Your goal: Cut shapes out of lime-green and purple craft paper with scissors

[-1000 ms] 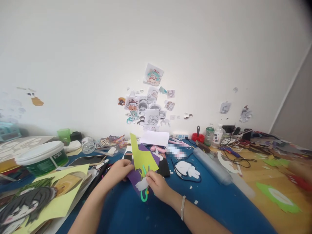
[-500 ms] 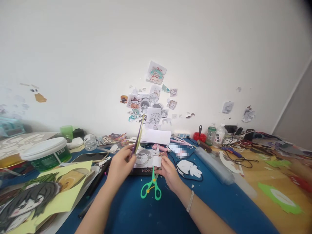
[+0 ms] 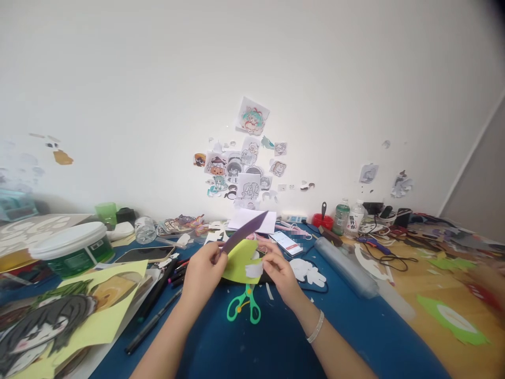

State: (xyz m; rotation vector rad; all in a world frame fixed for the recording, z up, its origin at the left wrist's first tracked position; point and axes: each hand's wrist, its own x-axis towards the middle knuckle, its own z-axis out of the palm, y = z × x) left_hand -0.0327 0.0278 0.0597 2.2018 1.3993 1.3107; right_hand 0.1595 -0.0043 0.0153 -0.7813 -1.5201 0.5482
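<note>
My left hand [image 3: 209, 267] pinches the left side of a yellow-green sheet of paper [image 3: 239, 263] together with a dark purple sheet [image 3: 245, 230] that slants up and away to the right. At the other side, my right hand [image 3: 279, 272] has its fingers closed by a small white paper piece [image 3: 253, 270], which lies against the yellow-green sheet's right part. Whether those fingers grip the sheet as well, I cannot tell. Just below, green-handled scissors [image 3: 244, 306] lie on the blue mat [image 3: 236, 347], their blades mostly hidden under the paper.
Black pens [image 3: 153, 322] lie left of my forearm, near a yellow sheet with a drawn figure [image 3: 98, 316]. A white-lidded tub [image 3: 71, 247] stands farther left. On the right are a phone [image 3: 287, 242], white cutouts [image 3: 310, 272], a clear plastic roll [image 3: 347, 267] and bottles [image 3: 355, 218].
The sheets in my left hand have turned from edge-on to face me and come lower, covering the printed drawing. My right hand has brought the white piece against the yellow-green sheet.
</note>
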